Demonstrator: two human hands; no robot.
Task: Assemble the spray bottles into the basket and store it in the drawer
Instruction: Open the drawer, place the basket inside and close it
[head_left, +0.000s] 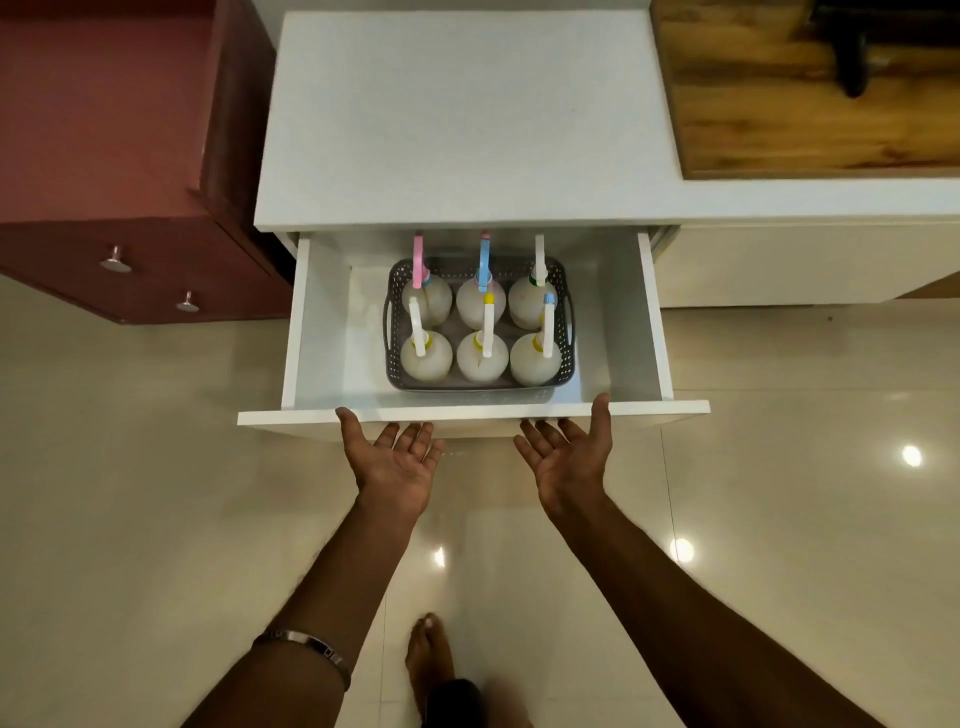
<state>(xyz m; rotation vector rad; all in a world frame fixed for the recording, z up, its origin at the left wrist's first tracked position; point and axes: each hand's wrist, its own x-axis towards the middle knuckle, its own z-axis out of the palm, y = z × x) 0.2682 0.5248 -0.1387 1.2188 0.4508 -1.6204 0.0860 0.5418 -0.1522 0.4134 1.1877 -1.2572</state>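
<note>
Dim, warm light; 3 ceiling-lamp glares on the glossy floor (779, 519); wide-angle bending at edges.

Left hand (393, 460) and right hand (567, 457) reach forward, palms up; fingers (415, 439) spread, holding nothing.

We note a maroon cabinet (130, 260) with two metal knobs (115, 258) at left. A wooden board (810, 119) lies on the white tabletop (467, 119). Glossy tiled floor (156, 493) below.

Six white spray bottles (482, 358) stand upright in two rows of three inside a grey perforated basket (566, 332), which sits in the open white drawer (322, 322).
</note>
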